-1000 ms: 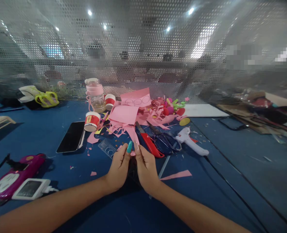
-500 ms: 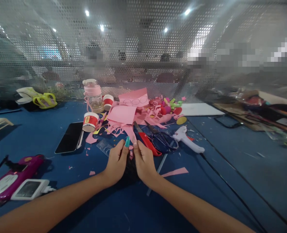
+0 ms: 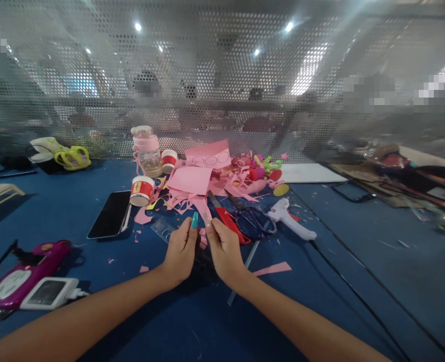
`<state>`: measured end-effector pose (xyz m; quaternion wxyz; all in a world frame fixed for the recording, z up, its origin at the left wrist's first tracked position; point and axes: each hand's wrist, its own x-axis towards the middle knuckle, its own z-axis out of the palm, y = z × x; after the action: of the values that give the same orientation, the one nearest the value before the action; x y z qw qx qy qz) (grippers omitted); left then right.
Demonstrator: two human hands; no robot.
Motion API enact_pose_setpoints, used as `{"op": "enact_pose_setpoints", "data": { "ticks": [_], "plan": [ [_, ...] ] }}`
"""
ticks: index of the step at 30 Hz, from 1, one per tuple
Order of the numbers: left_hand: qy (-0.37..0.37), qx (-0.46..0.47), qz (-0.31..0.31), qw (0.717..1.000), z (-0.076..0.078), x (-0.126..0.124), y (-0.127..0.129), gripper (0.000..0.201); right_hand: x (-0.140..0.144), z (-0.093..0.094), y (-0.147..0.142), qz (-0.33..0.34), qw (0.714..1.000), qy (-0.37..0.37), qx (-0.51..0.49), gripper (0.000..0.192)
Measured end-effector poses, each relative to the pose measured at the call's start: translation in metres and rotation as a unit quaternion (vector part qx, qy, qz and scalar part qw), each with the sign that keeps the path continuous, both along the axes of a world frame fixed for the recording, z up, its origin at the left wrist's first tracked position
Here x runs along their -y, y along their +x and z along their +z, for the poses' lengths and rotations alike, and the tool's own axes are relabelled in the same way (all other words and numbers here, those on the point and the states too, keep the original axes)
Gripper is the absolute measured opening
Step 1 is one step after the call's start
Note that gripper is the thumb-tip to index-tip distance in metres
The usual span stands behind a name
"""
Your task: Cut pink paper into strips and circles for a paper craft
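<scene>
My left hand [image 3: 180, 251] is closed, its thumb with a teal nail pressed on the curled fingers. Close beside it my right hand [image 3: 224, 250] is closed the same way, thumb tip near the left one. Between and below them shows a dark thing [image 3: 203, 264], mostly hidden, whose kind I cannot make out. Just beyond the hands lie pink paper sheets [image 3: 190, 180] and scraps. To the right of my right hand are red-handled scissors [image 3: 230, 225], dark blue-handled scissors [image 3: 258, 221] and a white glue gun [image 3: 292, 219]. A clear stencil ruler [image 3: 161, 229] lies left of my fingers.
On the left are a black phone [image 3: 110, 215], paper cups [image 3: 142, 191], a pink-lidded bottle [image 3: 147, 151], a purple case [image 3: 30, 274] and a white device [image 3: 49, 293]. The glue gun's cord [image 3: 354, 286] runs to the lower right. A perforated metal screen [image 3: 222, 100] stands behind.
Both hands stay together with almost the same grip. The whole view has shifted slightly, the table things appearing a little lower; nothing on the table is visibly moved.
</scene>
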<state>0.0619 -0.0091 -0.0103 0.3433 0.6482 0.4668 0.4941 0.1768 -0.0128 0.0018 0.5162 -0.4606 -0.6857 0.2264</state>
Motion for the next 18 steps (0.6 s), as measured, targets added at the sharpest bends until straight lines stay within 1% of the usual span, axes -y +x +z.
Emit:
{"op": "enact_pose_setpoints", "data": {
  "ticks": [3,5,7,9,12,14,18],
  "plan": [
    [-0.02,0.011,-0.015,1.0,0.001,-0.001,0.001,0.026,0.0,0.0,0.0,0.005,1.0,-0.017,-0.023,0.031],
    [-0.03,-0.003,-0.032,0.999,0.002,-0.001,0.002,0.025,0.001,0.0,-0.001,0.013,0.999,-0.031,-0.036,0.031],
    [-0.032,-0.022,-0.03,0.999,0.002,-0.001,0.002,0.026,0.001,-0.001,-0.002,0.017,0.998,-0.043,-0.048,0.031],
    [-0.017,-0.03,-0.007,0.999,0.002,0.0,0.003,0.027,0.002,-0.003,-0.004,0.016,0.997,-0.05,-0.061,0.031],
    [0.02,-0.011,0.023,0.999,0.0,0.003,0.003,0.027,0.004,-0.005,-0.007,0.003,0.995,-0.051,-0.084,0.031],
    [0.042,-0.006,0.029,0.999,-0.003,0.004,0.003,0.028,0.005,-0.006,-0.009,-0.002,0.994,-0.053,-0.099,0.031],
    [0.075,-0.039,0.039,0.996,-0.011,0.006,0.001,0.032,0.008,-0.008,-0.011,0.004,0.992,-0.053,-0.115,0.029]
  ]
}}
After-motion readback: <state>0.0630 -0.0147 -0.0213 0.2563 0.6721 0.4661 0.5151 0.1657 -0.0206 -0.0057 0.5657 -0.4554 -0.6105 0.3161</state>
